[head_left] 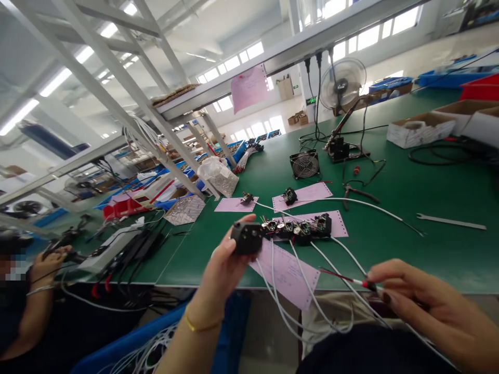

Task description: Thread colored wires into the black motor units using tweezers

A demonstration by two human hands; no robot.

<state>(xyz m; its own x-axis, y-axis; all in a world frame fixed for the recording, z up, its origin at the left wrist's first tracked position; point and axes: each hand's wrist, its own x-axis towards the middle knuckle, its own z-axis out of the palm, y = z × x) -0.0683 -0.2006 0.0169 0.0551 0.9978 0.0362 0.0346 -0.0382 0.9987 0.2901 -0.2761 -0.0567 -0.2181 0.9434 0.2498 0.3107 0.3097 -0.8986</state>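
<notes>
At the far left a co-worker's hand (47, 267) bends over a dark cord, apart from the wearer's own space, while a blue tub (117, 358) sits below the near edge of the green table (397, 182), where loose white cables lie. A clear bag (218, 176) leans by the shelf post. The left hand (224, 265) grips a black housing (248, 239) above the table's near edge, thumb on its side and fingers behind, probably so that its face stays in sight; it partly hides the left end of a row of open black modules (302, 231). These stand on a pink sheet (338, 221), likely lined up to keep their inner wires upward and their white cables (319, 253) free to fall over the near edge. Those cables cross the space between the hands and could snag. A second pink sheet (290, 272) overhangs that edge. The right hand (421, 298) pinches a cable end (356, 281) between thumb and forefinger, its thin wires pointing left, seemingly to keep them exposed. Pliers (362, 193) lie beyond, a wrench (452, 222) rests right of them, and a carton (421, 132) stands toward the far right corner.
</notes>
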